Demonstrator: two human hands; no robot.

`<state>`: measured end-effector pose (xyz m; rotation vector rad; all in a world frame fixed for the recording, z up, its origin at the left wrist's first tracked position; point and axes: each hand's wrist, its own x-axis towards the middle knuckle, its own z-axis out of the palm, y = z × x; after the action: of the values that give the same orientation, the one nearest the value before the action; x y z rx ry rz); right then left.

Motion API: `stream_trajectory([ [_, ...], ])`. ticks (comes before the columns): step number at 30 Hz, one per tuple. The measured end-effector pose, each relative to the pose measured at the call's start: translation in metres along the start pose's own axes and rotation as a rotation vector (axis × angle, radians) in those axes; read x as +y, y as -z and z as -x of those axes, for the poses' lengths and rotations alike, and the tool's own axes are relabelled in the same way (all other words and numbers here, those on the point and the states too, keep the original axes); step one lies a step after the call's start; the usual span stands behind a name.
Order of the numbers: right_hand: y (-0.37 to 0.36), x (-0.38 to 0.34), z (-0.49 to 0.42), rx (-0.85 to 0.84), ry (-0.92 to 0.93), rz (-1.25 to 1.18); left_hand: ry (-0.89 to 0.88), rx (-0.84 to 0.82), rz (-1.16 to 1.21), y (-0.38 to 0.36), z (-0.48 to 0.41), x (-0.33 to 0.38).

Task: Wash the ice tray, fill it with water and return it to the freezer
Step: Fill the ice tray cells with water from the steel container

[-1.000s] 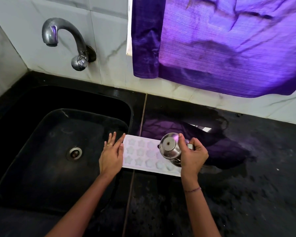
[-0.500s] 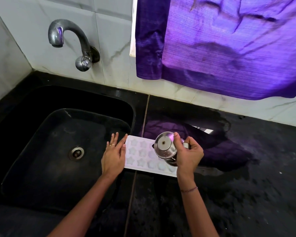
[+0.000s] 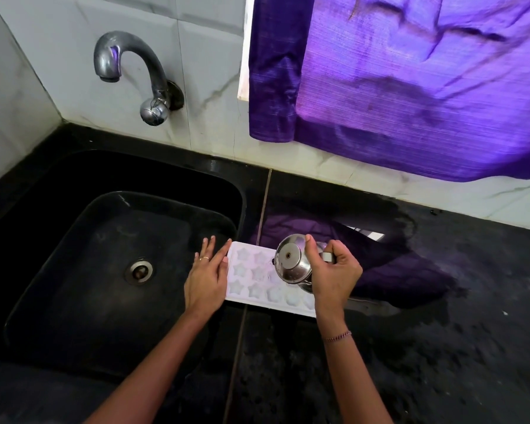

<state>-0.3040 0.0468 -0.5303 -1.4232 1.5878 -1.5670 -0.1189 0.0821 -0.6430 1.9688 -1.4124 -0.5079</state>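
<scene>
A white ice tray with star-shaped cells lies flat on the black counter, just right of the sink. My left hand rests flat against the tray's left end, fingers together, steadying it. My right hand grips the handle of a small steel jug, tipped on its side over the tray's middle so that its round base faces me. The jug and the hand hide the tray's right end. I cannot make out a stream of water.
A black sink with a metal drain lies to the left. A curved steel tap juts from the tiled wall above it. A purple curtain hangs at the upper right and is mirrored in the wet counter.
The jug in my right hand has shifted a little leftward along the tray. My left hand has stayed at the tray's left end. The view has drifted left.
</scene>
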Motion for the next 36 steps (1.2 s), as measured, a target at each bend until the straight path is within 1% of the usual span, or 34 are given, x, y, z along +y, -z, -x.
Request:
stream_trajectory([
  [7, -0.002, 0.001, -0.001, 0.007, -0.025, -0.004, 0.001, 0.001, -0.015, -0.001, 0.0, 0.0],
  [13, -0.003, 0.002, -0.002, 0.025, -0.12, -0.047, -0.001, -0.007, -0.016, 0.0, 0.0, 0.0],
  [18, -0.005, 0.003, -0.001, 0.024, -0.149, -0.077, -0.028, 0.0, -0.036, 0.0, 0.0, 0.0],
  [28, -0.01, -0.001, 0.004, -0.004, -0.098, -0.064, -0.038, 0.004, -0.049, -0.002, -0.001, -0.001],
  [36, -0.012, -0.002, 0.005, -0.041, -0.02, -0.013, -0.042, 0.005, -0.061, -0.001, -0.001, -0.002],
])
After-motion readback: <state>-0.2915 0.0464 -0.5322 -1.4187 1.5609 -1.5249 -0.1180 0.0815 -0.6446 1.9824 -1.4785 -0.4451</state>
